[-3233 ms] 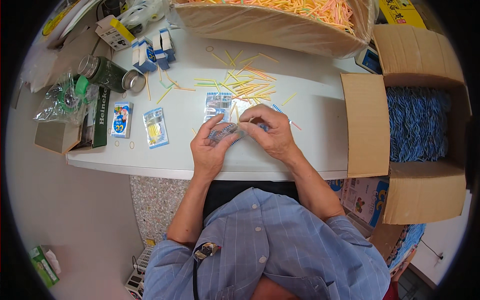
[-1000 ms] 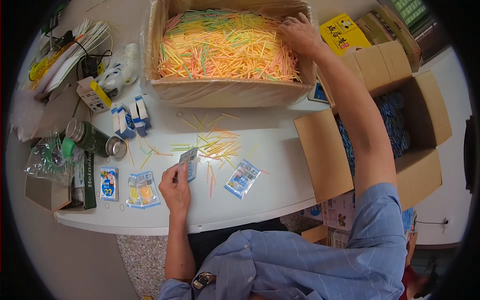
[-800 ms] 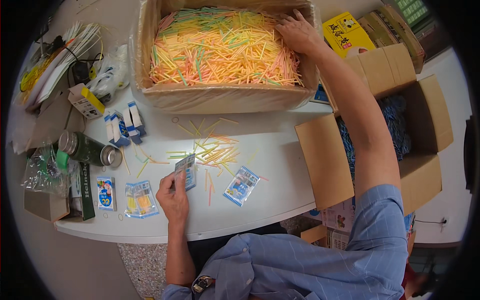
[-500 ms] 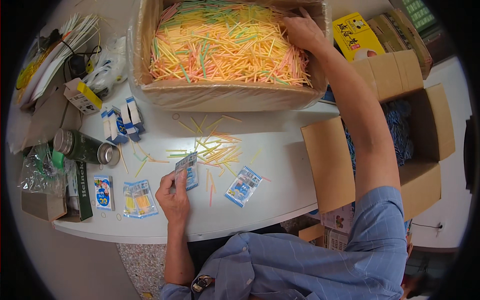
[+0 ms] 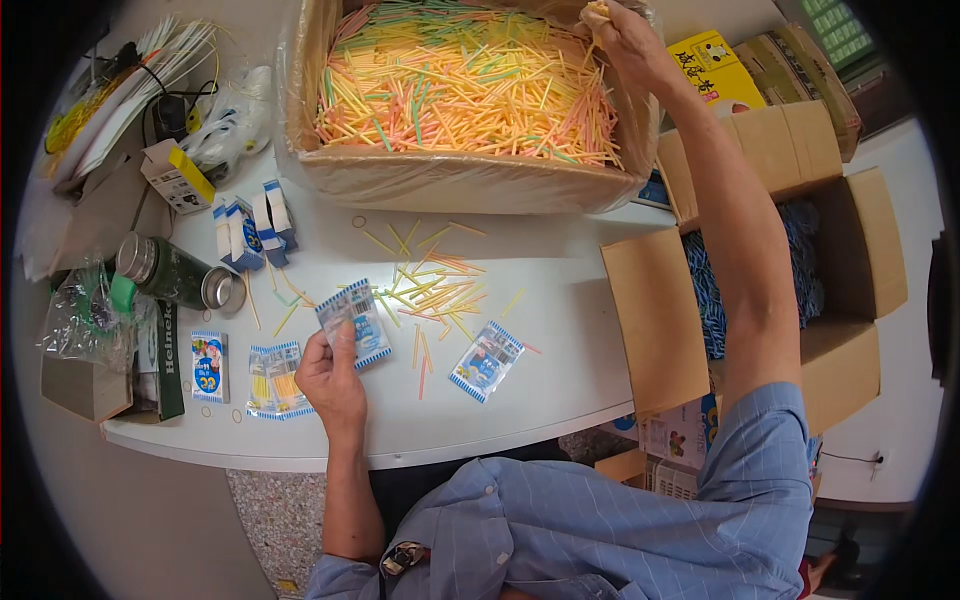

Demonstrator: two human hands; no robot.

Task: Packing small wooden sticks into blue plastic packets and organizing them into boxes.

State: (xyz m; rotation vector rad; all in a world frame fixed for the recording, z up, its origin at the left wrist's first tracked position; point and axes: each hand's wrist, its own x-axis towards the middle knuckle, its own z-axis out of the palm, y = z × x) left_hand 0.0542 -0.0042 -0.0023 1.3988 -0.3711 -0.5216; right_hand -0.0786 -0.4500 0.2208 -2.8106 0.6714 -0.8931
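Note:
My left hand (image 5: 335, 385) pinches a small clear packet (image 5: 358, 325) with blue-and-white striped ends, held above the table. My right hand (image 5: 632, 48) is raised at the back right corner of a big plastic-lined carton (image 5: 460, 185). It is closed around a bunch of thin sticks (image 5: 597, 12), whose pale ends poke out. The carton is heaped with thin pastel sticks (image 5: 470, 90) in yellow, orange, pink and green. More loose sticks (image 5: 435, 290) lie scattered on the table. A similar flat packet (image 5: 487, 362) rests to the right of them.
Filled packets (image 5: 278, 382), a small blue-and-white box (image 5: 209, 367) and upright blue boxes (image 5: 250, 228) stand at the left, near a green flask (image 5: 175, 275). To the right, an open carton (image 5: 655, 320) holds many blue wrappers. A yellow box (image 5: 712, 70) is behind it.
My right hand has come up out of the sticks with a bunch in its grip. My left hand has shifted slightly left and turned the packet.

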